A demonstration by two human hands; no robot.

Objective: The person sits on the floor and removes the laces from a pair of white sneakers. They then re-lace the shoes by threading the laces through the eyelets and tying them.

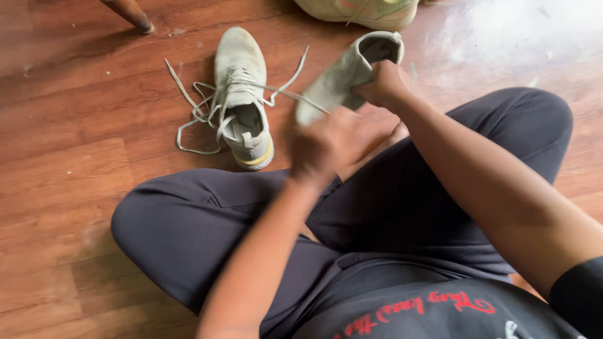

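The pale grey shoe [344, 78] is lifted above the lap: right hand [383, 85] clamps its heel collar, steadying it, while the blurred left hand [326, 144] closes near its toe, perhaps pinching a lace.

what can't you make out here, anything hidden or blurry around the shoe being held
- Left hand, head view: motion-blurred, so its fingers and grip cannot be made out.
- Held shoe: toe end hidden behind the left hand.
- Right hand: fingertips hidden against the shoe.
- Third shoe: cut off by the top edge.
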